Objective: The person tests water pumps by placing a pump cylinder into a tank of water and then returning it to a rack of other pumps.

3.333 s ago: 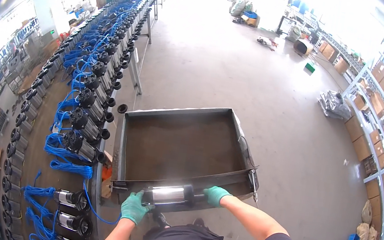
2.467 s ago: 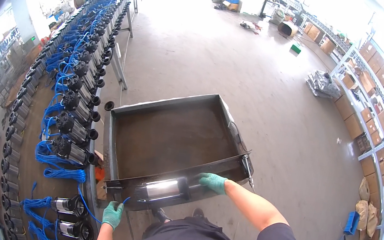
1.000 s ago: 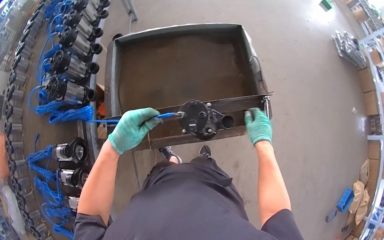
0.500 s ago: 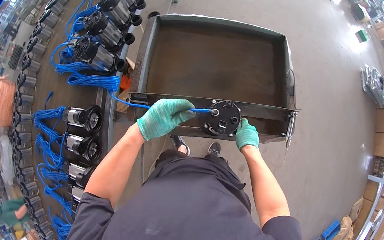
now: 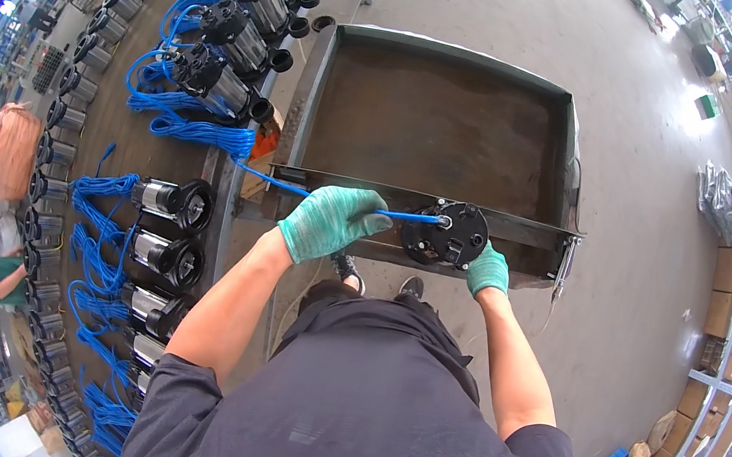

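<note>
Grey floor [image 5: 632, 299] stretches beyond the metal tank [image 5: 444, 126]. At its near edge, the pump [image 5: 461, 232] shows its black end. Your left hand [image 5: 329, 223] has fingers closed around its blue cable [image 5: 411, 217]; your right hand [image 5: 489, 272] meets its right side, fingers too hidden to tell their grip.

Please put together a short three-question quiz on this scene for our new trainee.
1. Which hand grips the blue cable?
2. True or false: the round black pump end lies on the floor.
3. Fill in the missing colour: the right hand, beside the pump end, is gloved in ____.

Key:
1. The left hand.
2. False; it is up between the two hands.
3. Green.
</note>
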Motion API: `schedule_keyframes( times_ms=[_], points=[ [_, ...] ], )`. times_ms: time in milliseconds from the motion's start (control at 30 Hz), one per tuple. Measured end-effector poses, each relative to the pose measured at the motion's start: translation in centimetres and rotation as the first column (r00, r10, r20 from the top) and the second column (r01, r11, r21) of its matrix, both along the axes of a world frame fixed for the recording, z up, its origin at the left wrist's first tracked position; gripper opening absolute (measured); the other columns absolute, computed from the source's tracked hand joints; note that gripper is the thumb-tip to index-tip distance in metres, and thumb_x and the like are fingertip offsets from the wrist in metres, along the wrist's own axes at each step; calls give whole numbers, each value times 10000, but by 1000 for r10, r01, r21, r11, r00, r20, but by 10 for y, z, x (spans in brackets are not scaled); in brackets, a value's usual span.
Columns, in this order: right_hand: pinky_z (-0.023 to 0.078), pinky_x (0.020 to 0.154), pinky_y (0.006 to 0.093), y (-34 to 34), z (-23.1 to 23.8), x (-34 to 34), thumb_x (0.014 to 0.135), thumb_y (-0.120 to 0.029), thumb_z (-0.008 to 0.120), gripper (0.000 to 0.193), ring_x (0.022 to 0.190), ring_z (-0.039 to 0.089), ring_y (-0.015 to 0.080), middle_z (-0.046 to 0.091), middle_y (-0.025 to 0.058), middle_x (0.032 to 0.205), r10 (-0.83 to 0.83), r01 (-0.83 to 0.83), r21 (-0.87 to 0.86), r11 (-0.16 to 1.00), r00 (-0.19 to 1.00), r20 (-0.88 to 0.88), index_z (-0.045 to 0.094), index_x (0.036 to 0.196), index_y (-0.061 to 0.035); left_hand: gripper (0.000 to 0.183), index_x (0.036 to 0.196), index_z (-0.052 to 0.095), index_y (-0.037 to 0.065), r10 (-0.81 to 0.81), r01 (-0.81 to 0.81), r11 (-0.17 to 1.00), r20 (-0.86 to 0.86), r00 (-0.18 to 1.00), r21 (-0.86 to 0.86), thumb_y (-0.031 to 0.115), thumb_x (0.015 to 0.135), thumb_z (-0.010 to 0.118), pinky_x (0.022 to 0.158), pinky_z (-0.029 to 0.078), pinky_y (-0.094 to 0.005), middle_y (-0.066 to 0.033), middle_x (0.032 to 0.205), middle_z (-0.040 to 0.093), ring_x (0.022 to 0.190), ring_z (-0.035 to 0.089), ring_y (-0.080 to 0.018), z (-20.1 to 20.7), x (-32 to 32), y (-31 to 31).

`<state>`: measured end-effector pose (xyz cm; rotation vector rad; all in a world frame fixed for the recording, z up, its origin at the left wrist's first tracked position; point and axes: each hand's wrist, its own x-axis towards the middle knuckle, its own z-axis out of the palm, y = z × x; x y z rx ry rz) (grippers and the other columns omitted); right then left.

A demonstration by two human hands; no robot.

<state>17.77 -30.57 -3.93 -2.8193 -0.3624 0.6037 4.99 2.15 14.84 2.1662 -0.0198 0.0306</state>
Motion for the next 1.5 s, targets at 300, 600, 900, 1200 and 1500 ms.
schedule_keyframes(
  times_ms=[300,600,900,1200,1500],
  points=[
    [552,893,561,-26,-32,22,1016,-264,550,278,1066,685,480,725,294,1095,170,-167,105,980,985,-21,668,1171,-66,202,936,679,92,5,-132,915,317,949,381,267,909,776,645,546,-426,-107,824,675,755,698,-328,0,-12,24],
    [630,890,408,37,87,-2,891,-30,488,685,1093,701,276,630,161,1398,79,487,550,679,696,-714,418,1567,-114,126,1027,682,107,241,-137,669,-39,970,730,208,953,676,703,566,-468,-121,899,707,827,716,-363,-10,-46,177],
    [607,563,360,111,145,-27,871,-21,475,523,611,635,199,628,80,861,36,458,488,743,700,-713,600,1379,4,277,1173,742,52,72,388,479,-476,876,787,170,968,597,773,614,-499,-161,1048,791,941,780,-363,-113,-12,275],
    [587,543,341,195,232,-20,899,-77,621,248,608,657,193,664,103,806,7,376,446,812,759,-651,652,1112,46,229,1024,755,68,236,18,680,-241,941,733,161,919,574,762,604,-523,-221,935,780,849,773,-400,-119,-43,328],
    [580,598,313,419,217,-50,942,-170,690,268,658,686,167,703,90,861,302,139,513,847,669,-679,674,1112,36,243,1062,796,79,704,-57,406,-272,656,912,158,981,580,762,622,-497,-170,1132,771,974,773,-340,-89,-184,470]
  ],
)
